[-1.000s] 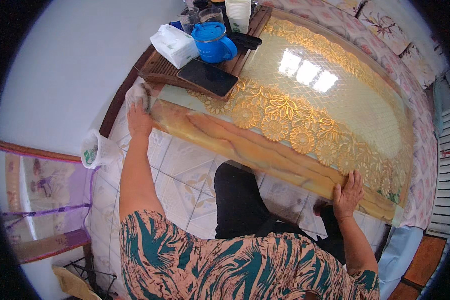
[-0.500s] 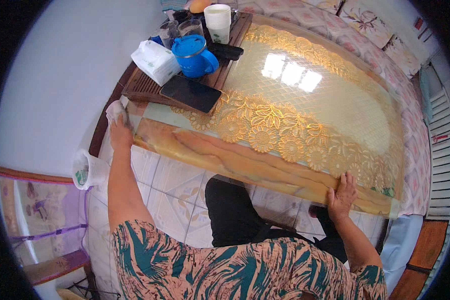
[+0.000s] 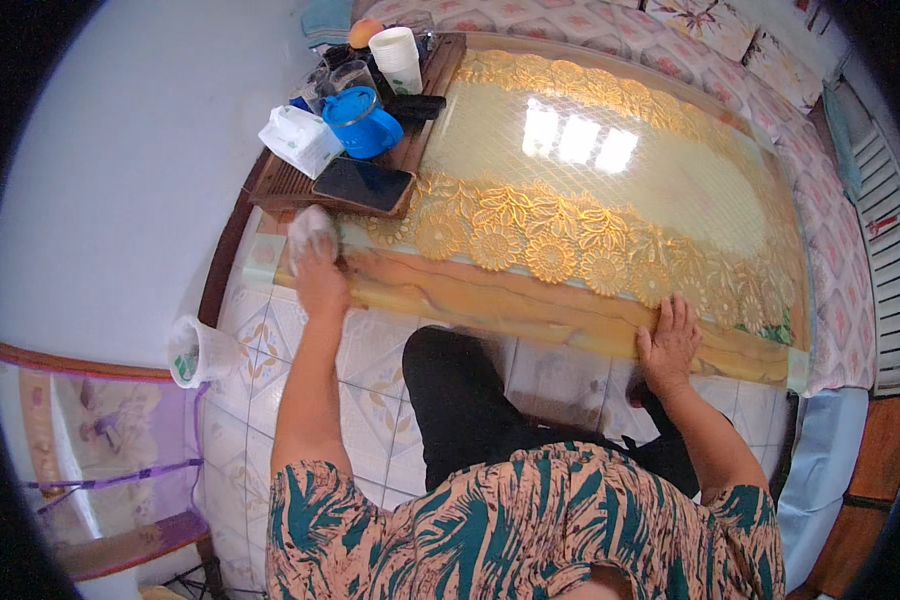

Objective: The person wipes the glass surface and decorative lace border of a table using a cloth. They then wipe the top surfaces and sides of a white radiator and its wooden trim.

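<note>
My left hand (image 3: pixel 320 277) presses a crumpled white cloth (image 3: pixel 311 232) onto the near left end of the table, just below the wooden tea tray (image 3: pixel 267 187). Motion blurs the hand and cloth a little. Across to the right, my right hand (image 3: pixel 673 342) lies flat on the table's near edge with its fingers stretched out, holding nothing. Under both hands is a marble-patterned table (image 3: pixel 490 295). A clear cover and a gold floral lace tablecloth (image 3: pixel 570 215) lie over it.
On the tray stand a blue mug (image 3: pixel 358 125), stacked paper cups (image 3: pixel 398 62), a tissue pack (image 3: pixel 300 140) and a black phone (image 3: pixel 363 184). A white bin (image 3: pixel 198 350) is on the tiled floor at left. A patterned sofa (image 3: pixel 840 270) borders the table's far and right sides.
My left hand has moved right with the cloth, from the table's left corner along its near edge. My right hand stays on the edge. The whole view has shifted slightly.
</note>
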{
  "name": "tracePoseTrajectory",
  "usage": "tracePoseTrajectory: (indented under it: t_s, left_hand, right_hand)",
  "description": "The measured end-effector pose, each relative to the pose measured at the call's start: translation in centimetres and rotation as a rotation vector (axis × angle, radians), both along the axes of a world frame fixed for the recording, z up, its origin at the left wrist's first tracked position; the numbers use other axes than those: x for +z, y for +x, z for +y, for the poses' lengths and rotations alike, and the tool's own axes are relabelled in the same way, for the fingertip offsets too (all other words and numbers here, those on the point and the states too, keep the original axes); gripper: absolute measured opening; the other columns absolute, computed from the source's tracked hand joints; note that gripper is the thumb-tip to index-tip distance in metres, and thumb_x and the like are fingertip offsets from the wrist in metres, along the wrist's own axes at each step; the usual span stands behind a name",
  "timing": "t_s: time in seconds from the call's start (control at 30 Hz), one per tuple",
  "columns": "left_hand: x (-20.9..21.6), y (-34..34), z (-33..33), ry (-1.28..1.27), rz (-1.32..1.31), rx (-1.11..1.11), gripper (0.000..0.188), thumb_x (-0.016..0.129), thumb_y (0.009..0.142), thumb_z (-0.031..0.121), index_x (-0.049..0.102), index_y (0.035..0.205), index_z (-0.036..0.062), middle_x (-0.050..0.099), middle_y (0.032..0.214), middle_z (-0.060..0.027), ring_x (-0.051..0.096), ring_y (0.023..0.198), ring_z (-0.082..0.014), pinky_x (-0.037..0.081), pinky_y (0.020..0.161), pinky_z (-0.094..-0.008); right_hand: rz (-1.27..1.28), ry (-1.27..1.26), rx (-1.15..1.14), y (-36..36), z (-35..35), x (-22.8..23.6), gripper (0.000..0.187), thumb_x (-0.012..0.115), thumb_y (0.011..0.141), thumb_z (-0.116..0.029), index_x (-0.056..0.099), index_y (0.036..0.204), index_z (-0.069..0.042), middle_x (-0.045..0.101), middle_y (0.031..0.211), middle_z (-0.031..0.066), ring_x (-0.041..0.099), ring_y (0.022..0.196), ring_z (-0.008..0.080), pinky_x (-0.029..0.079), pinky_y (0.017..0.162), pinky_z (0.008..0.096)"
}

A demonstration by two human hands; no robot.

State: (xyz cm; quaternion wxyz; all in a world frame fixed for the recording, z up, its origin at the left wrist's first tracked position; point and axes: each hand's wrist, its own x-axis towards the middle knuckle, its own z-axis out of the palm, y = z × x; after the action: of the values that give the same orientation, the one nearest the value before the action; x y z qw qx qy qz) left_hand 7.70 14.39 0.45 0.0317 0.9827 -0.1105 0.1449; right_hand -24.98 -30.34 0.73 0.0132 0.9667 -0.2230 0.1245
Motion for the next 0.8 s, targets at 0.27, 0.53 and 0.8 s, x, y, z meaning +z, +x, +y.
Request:
tracePoseTrajectory:
  t_s: [0.27,0.53,0.8]
  left_hand:
    - [-0.5,-10.5,-10.6,-0.034,-0.054,-0.29,0.048,0.05,0.085,0.011,0.051,0.132,0.0126,0.045,0.139,-0.0191,0.044,0.126,-0.0382,0.035,0.106,-0.0467]
    - [1.7,-21.4,-22.9,-0.217,0.083,-0.615,0.047,0.048,0.084,0.008,0.051,0.13,0.0146,0.046,0.137,-0.0141,0.044,0.126,-0.0361,0.035,0.105,-0.0452]
    - [1.2,-16.5,-16.5,-0.225,-0.054,-0.513,0.048,0.05,0.081,0.005,0.052,0.128,0.0125,0.046,0.137,-0.0155,0.042,0.128,-0.0368,0.036,0.105,-0.0453]
  right_hand:
    - [0.007,0.037,-0.006,0.1,0.3,-0.5,0.063,0.054,0.086,-0.04,0.038,0.134,-0.003,0.031,0.147,0.0185,0.026,0.137,0.0348,0.023,0.104,0.0497]
    - [-0.061,0.123,0.077,-1.3,-1.1,-0.8,0.069,0.057,0.086,-0.041,0.034,0.14,-0.005,0.028,0.149,0.0176,0.024,0.139,0.0356,0.022,0.107,0.0487]
    - [0.143,0.259,0.134,-7.9,-5.1,4.1,0.101,0.08,0.064,-0.041,0.028,0.145,-0.01,0.025,0.151,0.0179,0.024,0.138,0.0378,0.028,0.106,0.0544]
